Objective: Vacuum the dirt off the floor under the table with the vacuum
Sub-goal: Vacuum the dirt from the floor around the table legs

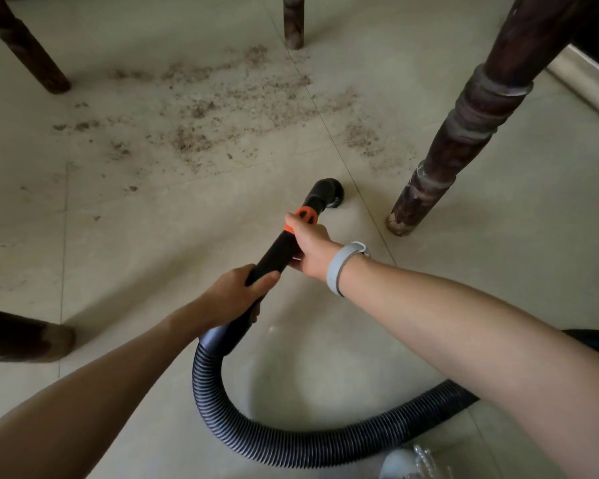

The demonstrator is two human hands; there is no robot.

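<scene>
A black vacuum wand (284, 243) with an orange collar (305, 217) points away from me, its round nozzle (327, 193) resting on the pale tiled floor. My left hand (237, 293) grips the wand's lower end where the ribbed hose (242, 423) joins. My right hand (310, 245), with a grey wristband, holds the wand just below the orange collar. Brown dirt (222, 112) lies scattered over the tiles beyond the nozzle, between the table legs. The nozzle sits a little short of the dirt patch.
Dark turned table legs stand at the right (464, 133), far middle (293, 22), far left (25, 46) and near left (21, 335). The hose loops on the floor toward the lower right. A pale baseboard strip (588, 88) runs along the upper right.
</scene>
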